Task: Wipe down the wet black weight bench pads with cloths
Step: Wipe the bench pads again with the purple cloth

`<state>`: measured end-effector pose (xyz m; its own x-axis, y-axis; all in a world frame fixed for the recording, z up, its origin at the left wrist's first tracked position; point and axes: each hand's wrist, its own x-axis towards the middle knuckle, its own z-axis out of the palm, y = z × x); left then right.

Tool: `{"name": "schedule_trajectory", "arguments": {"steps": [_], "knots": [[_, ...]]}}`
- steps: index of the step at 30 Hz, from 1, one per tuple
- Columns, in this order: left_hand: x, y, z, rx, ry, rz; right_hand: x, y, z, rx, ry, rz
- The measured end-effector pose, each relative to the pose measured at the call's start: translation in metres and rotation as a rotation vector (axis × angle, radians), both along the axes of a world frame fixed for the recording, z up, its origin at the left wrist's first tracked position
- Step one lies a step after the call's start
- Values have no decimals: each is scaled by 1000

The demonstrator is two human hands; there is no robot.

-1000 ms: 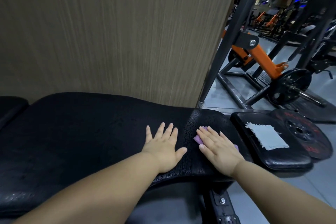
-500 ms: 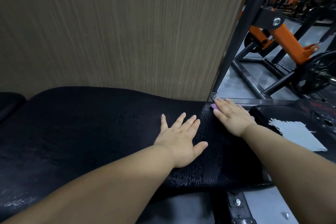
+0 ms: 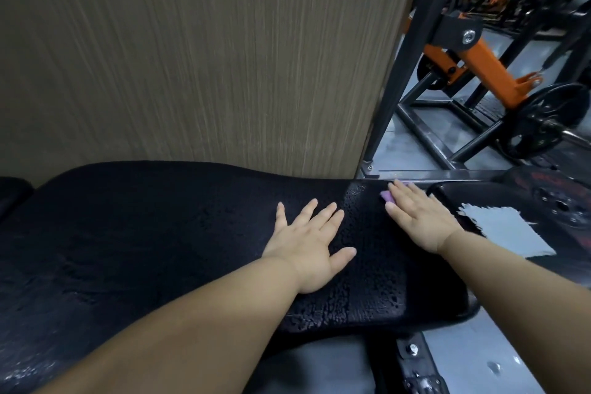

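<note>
Mid-wipe: right hand [image 3: 415, 216] presses flat on purple cloth [image 3: 386, 197] at bench pad [image 3: 160, 233] far edge; left hand [image 3: 308, 246] flat, bracing. Next, probably: the beaded strip between.

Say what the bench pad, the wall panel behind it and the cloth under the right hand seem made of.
The bench pad: likely vinyl or faux leather, black, grained; water beads on it. The wall panel: probably wood-look laminate, matte, fine vertical streaks. The cloth: soft purple fabric, maybe microfibre; mostly hidden under the right hand.

Both hands flat on wet bench pad [image 3: 160, 233]; right hand [image 3: 415, 217] presses purple cloth [image 3: 387, 196], left hand [image 3: 307, 243] bare.
</note>
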<state>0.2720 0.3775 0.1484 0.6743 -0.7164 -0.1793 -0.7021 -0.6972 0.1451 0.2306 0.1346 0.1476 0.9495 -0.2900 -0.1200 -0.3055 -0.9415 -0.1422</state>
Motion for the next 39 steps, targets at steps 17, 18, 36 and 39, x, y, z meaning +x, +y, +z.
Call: {"name": "schedule_trajectory", "arguments": {"steps": [17, 18, 36, 39], "knots": [[-7, 4, 0, -29, -32, -2, -122, 20, -4, 133, -24, 65], [-7, 3, 0, -27, -33, -3, -114, 19, -2, 130, -19, 58], [-1, -2, -2, -17, -48, -11, 51, 10, 3, -46, -5, 20], [1, 1, -2, -6, -47, -2, 31, 22, 3, -38, -28, 137]]}}
